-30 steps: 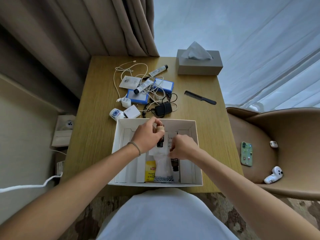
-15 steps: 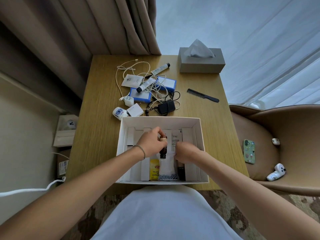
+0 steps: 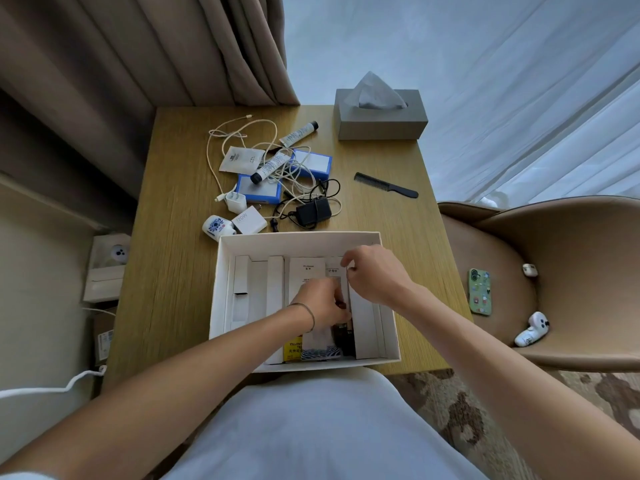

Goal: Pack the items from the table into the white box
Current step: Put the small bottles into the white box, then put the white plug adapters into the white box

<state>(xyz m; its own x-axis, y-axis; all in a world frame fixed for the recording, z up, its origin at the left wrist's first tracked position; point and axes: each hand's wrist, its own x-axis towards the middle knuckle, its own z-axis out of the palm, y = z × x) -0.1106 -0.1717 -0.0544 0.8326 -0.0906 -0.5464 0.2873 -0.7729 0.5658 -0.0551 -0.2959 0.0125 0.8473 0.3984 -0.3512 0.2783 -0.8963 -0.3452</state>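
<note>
Matt white cardboard box (image 3: 301,241) on grained wooden table (image 3: 166,258)

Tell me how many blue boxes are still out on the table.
2. One blue box lies in the cable tangle beside the small white plug. The other blue box sits just behind it, toward the comb. Cables may hide more.

both hands (image 3: 323,303) in white box (image 3: 298,241), grip unclear

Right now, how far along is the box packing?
Early. Done: a yellow tea packet and a striped pouch lie in the white box. In hand: both hands, left hand and right hand, work inside it. Left: cables, chargers, tubes and comb.
</note>
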